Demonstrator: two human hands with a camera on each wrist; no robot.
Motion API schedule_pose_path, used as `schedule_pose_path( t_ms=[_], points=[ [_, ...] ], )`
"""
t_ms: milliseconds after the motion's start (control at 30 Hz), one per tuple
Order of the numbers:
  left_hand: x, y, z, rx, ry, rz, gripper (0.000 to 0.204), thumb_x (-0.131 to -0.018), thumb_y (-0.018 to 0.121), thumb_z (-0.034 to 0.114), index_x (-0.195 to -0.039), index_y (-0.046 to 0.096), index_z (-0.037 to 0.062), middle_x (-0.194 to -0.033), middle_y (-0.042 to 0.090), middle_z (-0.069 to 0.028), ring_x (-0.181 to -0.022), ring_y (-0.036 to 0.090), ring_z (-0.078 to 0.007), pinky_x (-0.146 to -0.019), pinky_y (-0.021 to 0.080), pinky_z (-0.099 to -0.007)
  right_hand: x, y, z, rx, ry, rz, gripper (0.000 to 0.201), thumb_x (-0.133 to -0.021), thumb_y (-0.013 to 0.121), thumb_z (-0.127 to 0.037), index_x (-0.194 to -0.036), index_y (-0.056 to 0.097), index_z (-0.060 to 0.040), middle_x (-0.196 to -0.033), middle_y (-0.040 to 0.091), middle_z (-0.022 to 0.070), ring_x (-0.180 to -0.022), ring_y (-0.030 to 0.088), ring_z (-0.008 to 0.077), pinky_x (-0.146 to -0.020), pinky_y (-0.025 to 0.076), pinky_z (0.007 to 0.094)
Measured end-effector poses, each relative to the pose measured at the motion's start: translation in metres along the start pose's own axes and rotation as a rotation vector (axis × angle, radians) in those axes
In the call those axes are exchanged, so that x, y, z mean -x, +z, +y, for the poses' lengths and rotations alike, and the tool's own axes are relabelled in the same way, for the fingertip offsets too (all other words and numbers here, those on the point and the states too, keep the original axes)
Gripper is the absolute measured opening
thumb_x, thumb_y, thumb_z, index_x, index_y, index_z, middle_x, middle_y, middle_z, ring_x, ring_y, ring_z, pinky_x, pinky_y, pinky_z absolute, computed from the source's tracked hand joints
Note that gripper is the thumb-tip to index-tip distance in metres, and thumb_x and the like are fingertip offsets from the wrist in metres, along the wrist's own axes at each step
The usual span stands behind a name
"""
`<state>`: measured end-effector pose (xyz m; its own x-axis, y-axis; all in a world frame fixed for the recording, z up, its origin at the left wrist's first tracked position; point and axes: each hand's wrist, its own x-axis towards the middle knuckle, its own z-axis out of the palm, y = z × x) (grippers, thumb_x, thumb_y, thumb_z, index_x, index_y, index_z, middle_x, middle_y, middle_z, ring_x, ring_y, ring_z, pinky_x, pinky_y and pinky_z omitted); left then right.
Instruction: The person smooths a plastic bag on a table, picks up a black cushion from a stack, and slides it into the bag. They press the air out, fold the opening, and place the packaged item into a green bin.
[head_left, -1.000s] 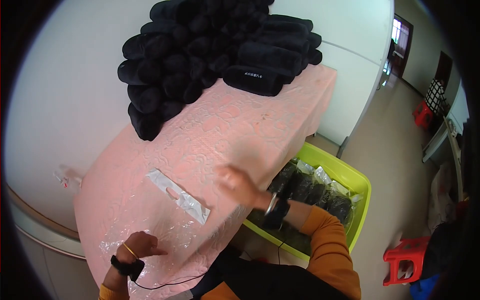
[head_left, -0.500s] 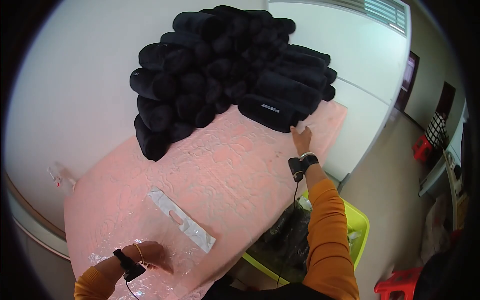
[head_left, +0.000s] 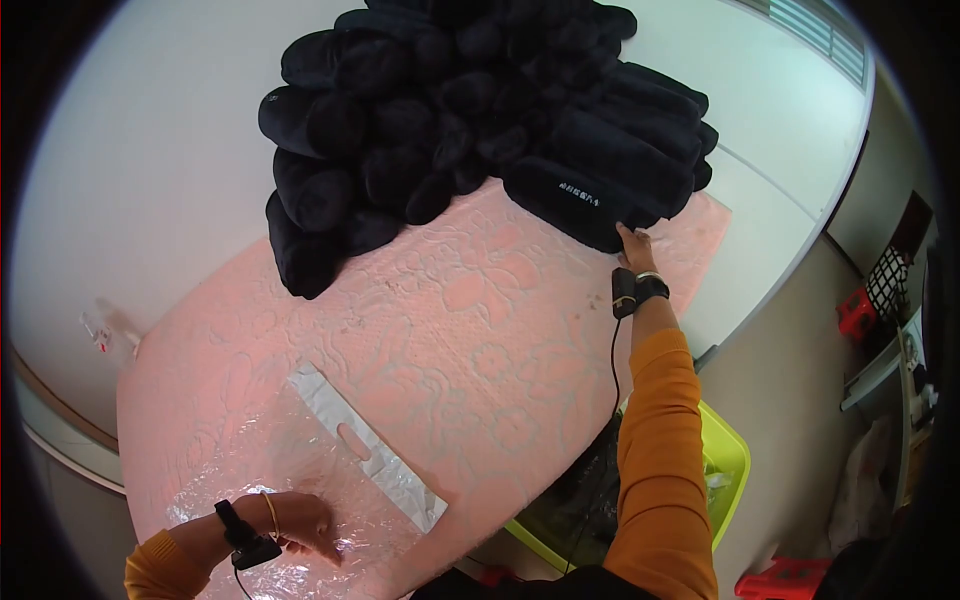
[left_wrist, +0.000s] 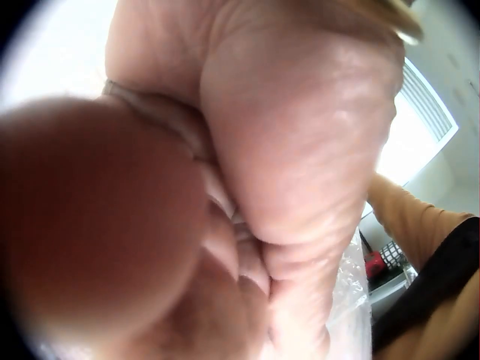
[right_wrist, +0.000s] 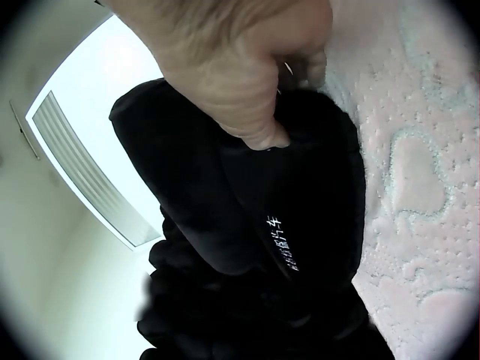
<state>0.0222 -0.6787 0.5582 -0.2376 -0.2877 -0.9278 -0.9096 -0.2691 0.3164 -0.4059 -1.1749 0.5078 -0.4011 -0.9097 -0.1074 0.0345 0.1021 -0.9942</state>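
A black plush pillow point(head_left: 560, 205) with white lettering lies at the near right of a stack of similar black pillows point(head_left: 400, 130). My right hand point(head_left: 638, 248) grips its near end; in the right wrist view the thumb point(right_wrist: 266, 135) presses on the dark fabric and the other fingers are partly hidden behind it. A clear plastic bag point(head_left: 250, 440) with a white header strip point(head_left: 400, 485) and an oval handle hole lies on the table's near left. Over this bag, my left hand point(head_left: 300, 522) pinches the film with curled fingers, which fill the left wrist view.
A pink patterned cloth point(head_left: 480, 350) covers the table. Below its right edge stands a yellow-green bin point(head_left: 728, 450) with wrapped dark items inside. A white cabinet panel point(head_left: 780, 130) rises behind the table. A red stool point(head_left: 780, 578) is on the floor at right.
My right hand has swung from above the bin side forward to the lettered pillow and now grips its end. My left hand stays at the plastic bag. The head view has shifted.
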Motion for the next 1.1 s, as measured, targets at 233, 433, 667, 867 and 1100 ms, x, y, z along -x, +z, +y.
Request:
schedule_pose_path(
  t_ms=[233, 433, 667, 867, 1100],
  points=[
    [-0.002, 0.005, -0.005, -0.011, 0.029, 0.033, 0.053, -0.074, 0.073, 0.052, -0.057, 0.062, 0.0034, -0.051, 0.057, -0.0055, -0.044, 0.057, -0.0162, -0.044, 0.046, -0.0292, -0.082, -0.002, 0.062, 0.839, -0.816, -0.065, 0.026, -0.073, 0.071, -0.024, -0.089, 0.062, -0.0046, -0.095, 0.065, 0.0118, -0.091, 0.061, 0.0251, -0.082, 0.048, 0.0349],
    [0.002, 0.009, -0.002, -0.017, 0.01, 0.086, 0.051, -0.074, 0.073, 0.05, -0.058, 0.063, 0.0027, -0.051, 0.057, -0.0065, -0.043, 0.058, -0.0172, -0.043, 0.047, -0.0293, 0.02, -0.004, 0.038, 0.119, -0.443, -0.224, 0.014, -0.075, 0.068, -0.015, -0.071, 0.06, -0.0047, -0.071, 0.061, 0.0075, -0.068, 0.061, 0.0211, -0.066, 0.05, 0.0349],
    [0.003, 0.009, 0.001, -0.03, -0.022, 0.098, 0.051, -0.073, 0.074, 0.051, -0.058, 0.064, 0.003, -0.053, 0.058, -0.0066, -0.045, 0.059, -0.017, -0.043, 0.047, -0.0283, 0.136, -0.061, 0.031, -0.351, 0.282, -0.592, 0.012, -0.08, 0.065, -0.013, -0.074, 0.056, -0.006, -0.063, 0.054, 0.004, -0.056, 0.057, 0.0184, -0.057, 0.052, 0.0299],
    [0.004, 0.008, 0.003, -0.032, -0.023, 0.068, 0.051, -0.073, 0.073, 0.051, -0.058, 0.063, 0.0031, -0.052, 0.059, -0.007, -0.044, 0.059, -0.0175, -0.043, 0.048, -0.0285, 0.185, -0.114, -0.003, 0.399, -0.458, -0.422, 0.015, -0.079, 0.069, -0.012, -0.089, 0.06, -0.0037, -0.08, 0.059, 0.0084, -0.076, 0.061, 0.021, -0.072, 0.054, 0.0353],
    [0.004, 0.007, 0.003, -0.042, -0.031, 0.08, 0.052, -0.073, 0.074, 0.051, -0.058, 0.062, 0.0025, -0.052, 0.059, -0.0077, -0.044, 0.059, -0.0178, -0.044, 0.048, -0.0291, 0.083, -0.1, -0.025, 0.856, -1.036, -0.124, 0.079, -0.065, 0.081, -0.013, -0.135, 0.044, -0.0159, -0.13, 0.047, 0.0159, -0.122, 0.042, 0.0343, -0.098, 0.04, 0.0483]
  ],
)
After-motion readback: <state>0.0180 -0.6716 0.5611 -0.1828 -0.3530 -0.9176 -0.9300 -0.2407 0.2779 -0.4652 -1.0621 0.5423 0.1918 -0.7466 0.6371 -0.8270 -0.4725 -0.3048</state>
